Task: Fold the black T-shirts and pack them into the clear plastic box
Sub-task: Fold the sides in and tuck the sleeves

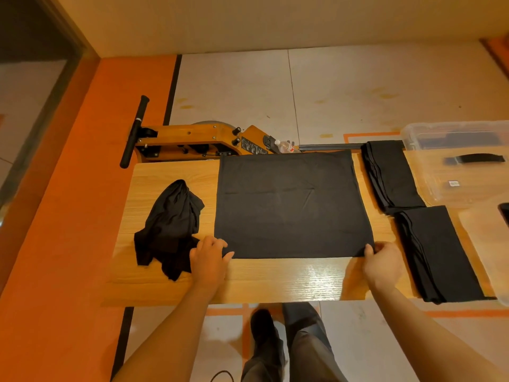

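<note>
Looks like a gym or fitness room: a wooden rowing machine [198, 142] stands on tiled floor [358, 92] just behind the wooden table [275, 279].

Bare forearms [176, 321] without sleeves, dark grey trousers [308, 346] and a black shoe [263, 326].

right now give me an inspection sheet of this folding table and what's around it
surface: wooden table, glossy, light glare near the front edge
job's things: flat T-shirt spread at centre; crumpled T-shirt at left; two folded stacks at right, far stack and near stack; clear plastic box at far right
clutter: dark object at right edge, cut off
grips: left hand and right hand each pinch a near corner of the flat T-shirt
cables: dark loop on the floor, partly seen
surroundings: wooden rowing machine behind the table, with a plastic bottle on it
</note>
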### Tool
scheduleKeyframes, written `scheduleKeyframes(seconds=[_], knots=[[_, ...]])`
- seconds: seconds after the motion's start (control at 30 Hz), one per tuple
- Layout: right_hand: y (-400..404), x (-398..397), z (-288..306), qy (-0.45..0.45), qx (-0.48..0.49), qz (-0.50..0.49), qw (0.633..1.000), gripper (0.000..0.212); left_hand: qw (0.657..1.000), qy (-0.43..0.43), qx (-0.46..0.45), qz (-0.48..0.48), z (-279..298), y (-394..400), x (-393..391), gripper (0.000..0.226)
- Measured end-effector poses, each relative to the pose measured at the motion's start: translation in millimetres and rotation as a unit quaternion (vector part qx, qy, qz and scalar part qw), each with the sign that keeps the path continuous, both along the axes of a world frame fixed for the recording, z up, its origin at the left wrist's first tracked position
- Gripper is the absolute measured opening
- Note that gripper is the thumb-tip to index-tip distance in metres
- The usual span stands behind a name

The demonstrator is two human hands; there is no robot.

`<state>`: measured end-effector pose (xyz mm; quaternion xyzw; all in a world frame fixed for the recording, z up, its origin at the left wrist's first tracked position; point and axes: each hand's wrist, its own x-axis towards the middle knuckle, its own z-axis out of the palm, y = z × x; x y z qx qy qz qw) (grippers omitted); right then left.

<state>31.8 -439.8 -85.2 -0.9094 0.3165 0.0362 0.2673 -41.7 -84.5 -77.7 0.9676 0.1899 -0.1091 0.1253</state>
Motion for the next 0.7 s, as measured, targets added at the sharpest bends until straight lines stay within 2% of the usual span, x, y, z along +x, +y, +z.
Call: scheduleKeyframes(seconds=[0.1, 0.27, 0.5, 0.7], knots=[[-2.3, -2.2, 1.8, 0.022, 0.022, 0.010, 0.999, 0.023, 0.999, 0.009, 0.016, -0.041, -0.3, 2.9, -1.3, 0.027], [-8.4, -3.4, 6.5, 0.018, 0.071, -0.009, 0.997, 0.017, 0.996, 0.036, 0.050, -0.058, 4.9, 9.0, -2.9, 0.021], [-13.5, -1.5, 11.0, 0.010, 0.123, -0.039, 0.992, 0.012, 0.997, 0.021, 0.003, -0.071, -0.5, 22.8, -8.0, 0.028], [-16.9, -2.4, 9.6, -0.013, 0.205, -0.112, 0.972, 0.011, 0.999, -0.006, -0.031, -0.029, 0.1, 24.3, -11.4, 0.015]])
